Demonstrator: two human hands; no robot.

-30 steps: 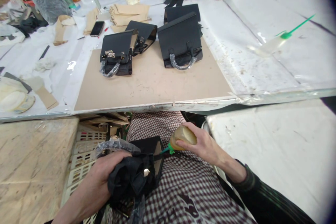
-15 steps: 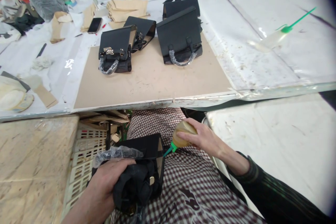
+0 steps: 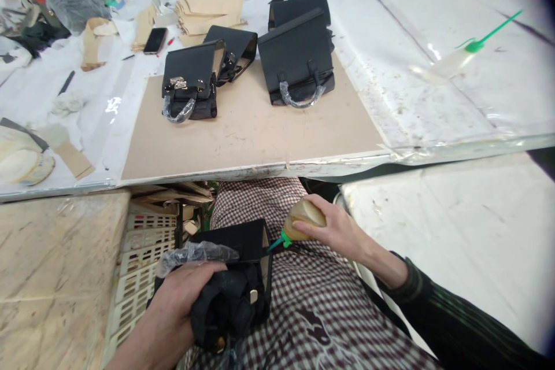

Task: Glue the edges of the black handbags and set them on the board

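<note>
On my lap lies a black handbag (image 3: 238,243), its handle (image 3: 199,254) wrapped in clear plastic and its dark lining bunched out. My left hand (image 3: 182,295) is closed on the bag from the left, its fingertips hidden behind the fabric. In my right hand (image 3: 333,225) is a squeeze bottle (image 3: 301,219) of yellowish liquid, tipped down to the left. Its green nozzle tip (image 3: 274,243) meets the open side edge of the bag, where a beige inside panel (image 3: 265,266) shows. Whether liquid is coming out cannot be seen.
On a beige board (image 3: 251,144) across the table stand several black handbags (image 3: 297,55). A second nozzle bottle (image 3: 455,60) lies to the right, a phone (image 3: 155,40) and tan pieces (image 3: 210,14) behind. A white plastic crate (image 3: 139,266) stands left of my lap.
The nozzle tip has shifted slightly up and left along the bag's side edge. Both hands keep their hold, and the bag has moved very little.
</note>
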